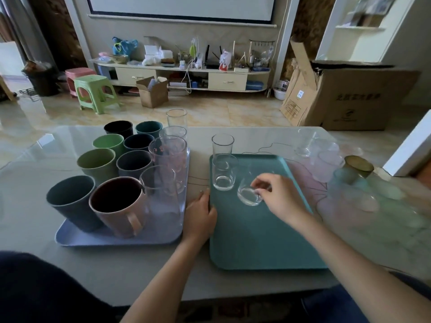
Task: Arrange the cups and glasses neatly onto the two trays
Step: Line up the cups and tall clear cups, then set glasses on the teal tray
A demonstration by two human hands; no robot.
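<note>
Three clear glasses on teal tray, right hand gripping one.

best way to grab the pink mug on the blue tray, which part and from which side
Take the pink mug by its handle, coming in from the near edge of the blue tray. The handle faces the person, while cups crowd its far and left sides and a clear glass stands close on its right.
</note>
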